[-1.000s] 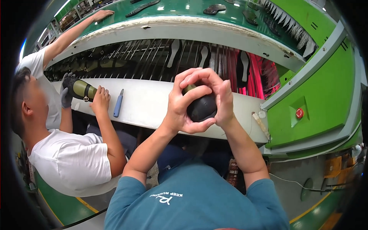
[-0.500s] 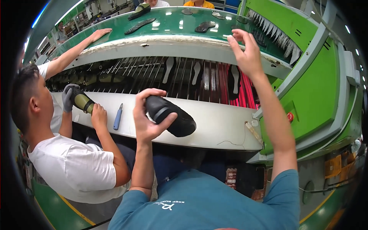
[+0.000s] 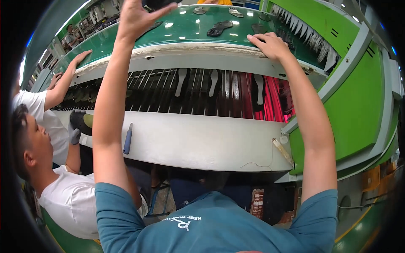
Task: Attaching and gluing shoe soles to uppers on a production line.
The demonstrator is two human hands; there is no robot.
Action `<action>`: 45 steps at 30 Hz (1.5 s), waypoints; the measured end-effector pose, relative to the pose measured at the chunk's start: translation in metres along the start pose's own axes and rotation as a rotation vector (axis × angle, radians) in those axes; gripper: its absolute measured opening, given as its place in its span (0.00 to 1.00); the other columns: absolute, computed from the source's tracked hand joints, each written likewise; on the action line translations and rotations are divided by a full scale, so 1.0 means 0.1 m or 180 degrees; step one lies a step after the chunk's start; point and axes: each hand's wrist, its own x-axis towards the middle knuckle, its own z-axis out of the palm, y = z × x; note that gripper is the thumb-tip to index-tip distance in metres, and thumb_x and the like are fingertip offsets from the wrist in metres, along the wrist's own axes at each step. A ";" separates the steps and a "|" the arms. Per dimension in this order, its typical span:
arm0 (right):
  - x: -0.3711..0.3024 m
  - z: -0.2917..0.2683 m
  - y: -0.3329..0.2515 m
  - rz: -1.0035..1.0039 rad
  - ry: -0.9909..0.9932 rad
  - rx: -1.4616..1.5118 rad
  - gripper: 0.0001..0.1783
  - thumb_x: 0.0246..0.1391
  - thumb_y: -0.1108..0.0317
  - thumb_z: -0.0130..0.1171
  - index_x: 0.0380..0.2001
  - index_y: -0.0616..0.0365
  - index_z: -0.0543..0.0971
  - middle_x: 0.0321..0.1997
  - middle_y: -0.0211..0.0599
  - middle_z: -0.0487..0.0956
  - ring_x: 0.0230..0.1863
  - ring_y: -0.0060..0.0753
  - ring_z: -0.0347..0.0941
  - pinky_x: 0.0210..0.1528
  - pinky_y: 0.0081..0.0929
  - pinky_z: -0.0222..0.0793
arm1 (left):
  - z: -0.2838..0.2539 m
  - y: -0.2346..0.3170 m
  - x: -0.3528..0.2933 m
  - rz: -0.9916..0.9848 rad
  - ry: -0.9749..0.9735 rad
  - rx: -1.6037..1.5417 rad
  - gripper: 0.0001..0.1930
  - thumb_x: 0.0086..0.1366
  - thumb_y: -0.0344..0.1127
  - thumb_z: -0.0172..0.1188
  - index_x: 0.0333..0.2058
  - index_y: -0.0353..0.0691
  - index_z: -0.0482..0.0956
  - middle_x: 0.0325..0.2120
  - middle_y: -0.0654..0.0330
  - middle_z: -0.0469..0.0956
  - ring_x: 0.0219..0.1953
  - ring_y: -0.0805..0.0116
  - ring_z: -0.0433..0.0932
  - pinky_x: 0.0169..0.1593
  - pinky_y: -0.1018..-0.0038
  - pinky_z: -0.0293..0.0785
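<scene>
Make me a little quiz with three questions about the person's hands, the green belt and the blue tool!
1. Where does the right hand rest?
A. On the front edge of the green belt
B. On the white shelf
C. On the blue tool

2. What colour is the handle of the tool that lies on the white shelf?
A. Red
B. Blue
C. Yellow

3. How is the left hand placed?
A. Flat on the white shelf
B. Down by the person's lap
C. Raised high over the green belt, at a dark thing

Answers:
1. A, its fingers lie flat on the belt's front edge.
2. B, the handle shows blue against the white shelf.
3. C, the arm reaches up to the top of the picture, where a dark thing is cut off by the edge, so the grip cannot be told.
</scene>
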 end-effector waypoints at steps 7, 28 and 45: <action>0.12 0.09 0.03 -0.0207 0.0258 -0.0017 0.42 0.65 0.20 0.44 0.67 0.31 0.82 0.75 0.38 0.74 0.76 0.44 0.69 0.76 0.48 0.63 | 0.66 -0.70 -0.69 -0.1094 -0.1745 0.0058 0.34 0.69 0.67 0.65 0.58 0.44 0.85 0.62 0.45 0.82 0.65 0.47 0.80 0.69 0.58 0.74; 0.01 0.11 0.41 -0.0120 0.0249 0.0108 0.39 0.64 0.24 0.52 0.62 0.37 0.86 0.75 0.40 0.73 0.75 0.43 0.69 0.76 0.41 0.63 | 1.98 0.43 -0.57 -0.1730 -0.2596 0.0071 0.27 0.64 0.58 0.69 0.51 0.43 0.86 0.45 0.49 0.89 0.51 0.48 0.87 0.56 0.56 0.82; -2.19 0.84 -0.43 0.0339 0.1232 0.4768 0.54 0.61 0.72 0.74 0.80 0.64 0.49 0.64 0.46 0.74 0.59 0.32 0.76 0.59 0.32 0.75 | 0.76 3.04 -1.81 -0.1005 -0.0021 -0.2490 0.18 0.51 0.29 0.81 0.42 0.39 0.88 0.53 0.50 0.86 0.55 0.50 0.86 0.58 0.59 0.84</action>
